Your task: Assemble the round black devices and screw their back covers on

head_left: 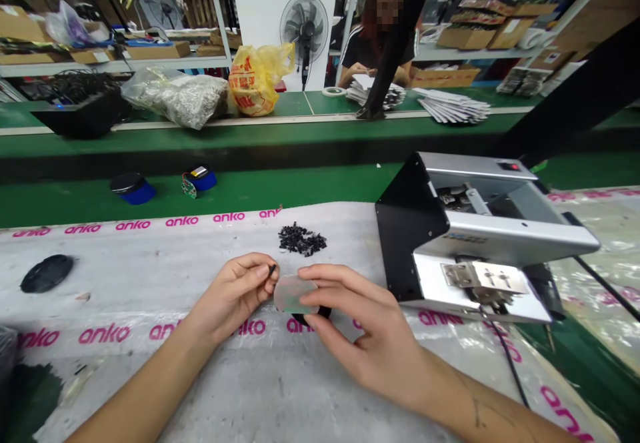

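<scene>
Between thumb and fingertips, my left hand (240,289) pinches a small black piece (271,271). My right hand (360,316) grips a round, clear-faced disc (295,294) by its edge; a dark rim or part shows beneath it, mostly covered by my fingers. The disc is tilted up toward me, its left edge close to the left fingertips. Just beyond both hands, a heap of small black pieces (301,239) lies on the printed plastic sheet (125,263).
A silver and black machine (480,236) stands at the right, with cables trailing. A black round lid (47,273) lies far left. Two blue-and-black round parts (133,188) sit behind the sheet. Across the bench, a person (375,49) works beside stacked white pieces (453,105) and plastic bags.
</scene>
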Demonstrator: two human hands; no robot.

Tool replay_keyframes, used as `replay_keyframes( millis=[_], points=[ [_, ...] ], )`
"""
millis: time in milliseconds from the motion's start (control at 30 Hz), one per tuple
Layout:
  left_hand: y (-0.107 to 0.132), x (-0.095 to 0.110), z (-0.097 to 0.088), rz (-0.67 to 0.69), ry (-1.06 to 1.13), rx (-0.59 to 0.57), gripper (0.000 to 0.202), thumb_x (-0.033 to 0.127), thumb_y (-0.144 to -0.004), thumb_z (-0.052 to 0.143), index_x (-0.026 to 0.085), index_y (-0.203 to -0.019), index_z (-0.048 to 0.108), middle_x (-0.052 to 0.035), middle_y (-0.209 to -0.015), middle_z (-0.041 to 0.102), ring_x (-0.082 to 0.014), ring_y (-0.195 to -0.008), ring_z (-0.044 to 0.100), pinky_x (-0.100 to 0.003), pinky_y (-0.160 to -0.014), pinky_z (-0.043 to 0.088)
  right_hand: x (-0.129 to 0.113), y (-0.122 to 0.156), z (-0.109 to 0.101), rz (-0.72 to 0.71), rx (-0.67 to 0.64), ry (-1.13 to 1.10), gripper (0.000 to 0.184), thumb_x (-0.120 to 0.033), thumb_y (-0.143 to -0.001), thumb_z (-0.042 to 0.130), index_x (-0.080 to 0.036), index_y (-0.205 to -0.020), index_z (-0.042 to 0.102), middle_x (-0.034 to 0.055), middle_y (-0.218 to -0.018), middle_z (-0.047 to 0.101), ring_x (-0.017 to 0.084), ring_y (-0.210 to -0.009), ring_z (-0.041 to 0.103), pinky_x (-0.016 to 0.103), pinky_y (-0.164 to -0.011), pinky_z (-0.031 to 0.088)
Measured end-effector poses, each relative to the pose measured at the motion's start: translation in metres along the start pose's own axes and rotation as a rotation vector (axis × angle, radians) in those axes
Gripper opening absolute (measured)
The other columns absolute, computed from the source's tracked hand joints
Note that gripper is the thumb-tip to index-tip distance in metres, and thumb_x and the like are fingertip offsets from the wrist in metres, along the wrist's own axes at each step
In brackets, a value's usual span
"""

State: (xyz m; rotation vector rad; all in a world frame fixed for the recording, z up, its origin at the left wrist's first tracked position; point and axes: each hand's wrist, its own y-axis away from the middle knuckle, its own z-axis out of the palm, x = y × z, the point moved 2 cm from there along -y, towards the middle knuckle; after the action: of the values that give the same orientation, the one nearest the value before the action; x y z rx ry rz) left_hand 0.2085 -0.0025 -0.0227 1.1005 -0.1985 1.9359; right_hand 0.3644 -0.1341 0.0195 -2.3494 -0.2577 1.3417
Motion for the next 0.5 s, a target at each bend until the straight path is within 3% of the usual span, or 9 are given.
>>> replay_keyframes(
  millis=[200,333,500],
  points=[
    [0.0010,-0.0028,-0.0009,-0.007,-0.037,-0.039,0.017,0.026,-0.072,0.084,0.014,-0.080,0.076,-0.0012,-0.068,0.069,-0.0063,-0.058,0.061,-0.014,-0.058,0.051,0.0049,0.0011,0.0022,-0.031,0.061,0.025,0.025,-0.006,-0.085,0.062,-0.020,-0.105,0.068,0.0073,-0.123,0.063,0.017,-0.114,0.062,0.029,-0.095,0.056],
    [0.0007,-0.0025,0.0003,0.001,-0.058,-0.034,0.019,0.028,-0.070,0.086,0.015,-0.079,0.077,-0.0018,-0.064,0.069,-0.0064,-0.056,0.061,-0.013,-0.057,0.050,0.0056,0.0008,0.0037,-0.023,0.078,0.040,0.023,-0.008,-0.087,0.062,-0.021,-0.104,0.067,0.0075,-0.124,0.062,0.018,-0.107,0.065,0.033,-0.093,0.058],
    [0.0007,-0.0006,0.0027,0.127,-0.183,0.039,0.015,0.026,-0.069,0.086,0.016,-0.077,0.078,-0.0016,-0.059,0.069,-0.0076,-0.054,0.061,-0.014,-0.052,0.049,0.0041,0.0021,0.0035,-0.101,0.046,0.168,0.027,-0.006,-0.089,0.058,-0.019,-0.111,0.064,0.0100,-0.123,0.062,0.019,-0.109,0.064,0.033,-0.090,0.059]
  ],
)
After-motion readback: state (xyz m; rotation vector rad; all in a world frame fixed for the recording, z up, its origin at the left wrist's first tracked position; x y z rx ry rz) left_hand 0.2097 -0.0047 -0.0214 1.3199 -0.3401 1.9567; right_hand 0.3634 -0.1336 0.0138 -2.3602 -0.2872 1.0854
